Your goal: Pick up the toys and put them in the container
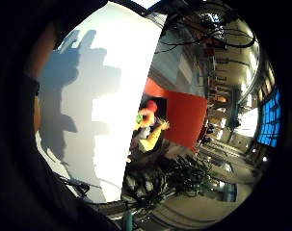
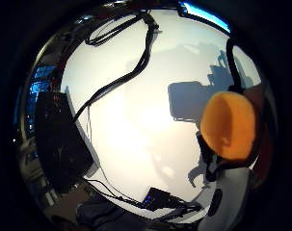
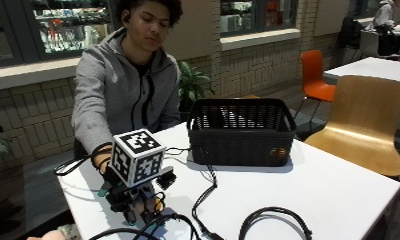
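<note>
Person in grey hoodie (image 3: 123, 85) sits at white desk (image 3: 333, 192), right hand (image 3: 139, 202) low over desk near front-left corner, glove rig covering most of it. Fingers point down toward desk top; an orange bit shows between them in outside view. Thumb-side palm view: round orange toy (image 2: 228, 126) sits right by palm, fingers curled round it as far as can be seen, so hand looks to be holding it. Can't tell if toy touches desk.

Black mesh container (image 3: 241, 131) stands on desk toward far side, just right of person, well apart from hand. Inside not visible from outside view. In thumb-side view container (image 2: 59, 144) shows as dark block at desk edge.

Black cables (image 3: 206, 197) run across desk from container side toward hand, and loop near front edge. Same cables (image 2: 117, 82) cross white top in thumb-side view.

Little-finger view: white desk (image 1: 102, 96) w/ hand's shadow on it; past desk edge, small colourful toys (image 1: 149, 126), red, yellow, green, in front of a red-orange panel (image 1: 184, 115). What they rest on: can't tell.

Wooden chair (image 3: 363, 122) right of desk, orange chair (image 3: 314, 75) behind it. Plant (image 3: 192, 85) behind person.
</note>
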